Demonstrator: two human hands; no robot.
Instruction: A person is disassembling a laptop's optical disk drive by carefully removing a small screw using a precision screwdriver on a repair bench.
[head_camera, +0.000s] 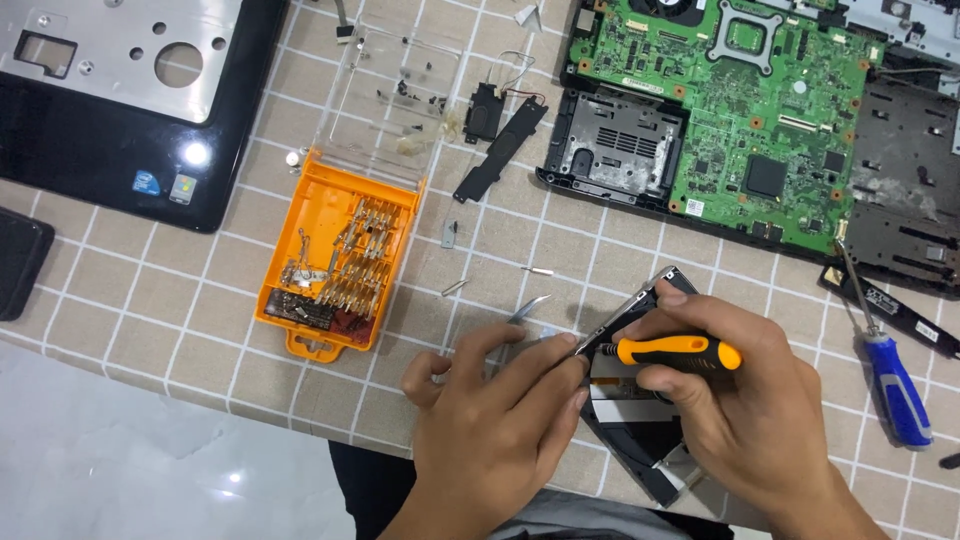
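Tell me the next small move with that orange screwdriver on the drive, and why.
Probably keep the tip seated and turn. The right hand grips the orange-handled screwdriver, its tip at the near edge of the flat drive, while the left hand pinches that edge, steadying it.

screwdriver (678, 353): glossy orange-black plastic grip, metal shaft | drive (640, 440): matt black casing, brushed metal edge | bit case (335, 262): orange plastic, clear lid | laptop cover (130, 150): glossy black
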